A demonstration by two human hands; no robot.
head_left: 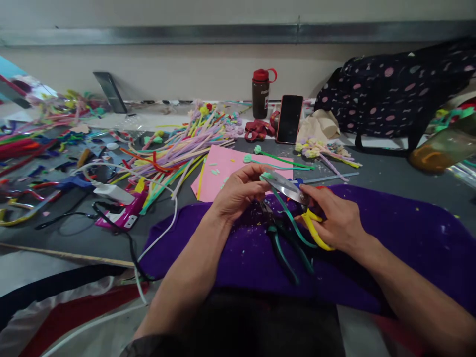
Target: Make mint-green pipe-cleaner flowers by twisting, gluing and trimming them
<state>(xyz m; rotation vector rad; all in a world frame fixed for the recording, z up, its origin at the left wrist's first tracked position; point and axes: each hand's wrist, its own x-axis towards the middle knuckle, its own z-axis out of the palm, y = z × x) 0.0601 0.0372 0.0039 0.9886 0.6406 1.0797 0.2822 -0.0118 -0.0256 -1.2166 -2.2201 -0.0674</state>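
My left hand [243,191] pinches the top of a green pipe cleaner [292,220], whose stem curves down to the right. In my right hand [336,215] are scissors [316,230] with yellow handles. Their metal blades reach left to the pale green tip at my left fingertips; whether they are closed on it I cannot tell. Below both hands, pliers [277,245] with dark green handles lie on a purple cloth [357,263]. Behind my left hand is a pink sheet [208,171] with small green clippings, and two green pipe-cleaner stems [278,161] rest across it.
Piles of coloured pipe cleaners [193,139] cover the left side. A white cable [174,218] and a magenta power strip [122,213] lie at left. Farther back stand a red-capped bottle [260,94], a phone [290,119] and a dark patterned bag [383,99].
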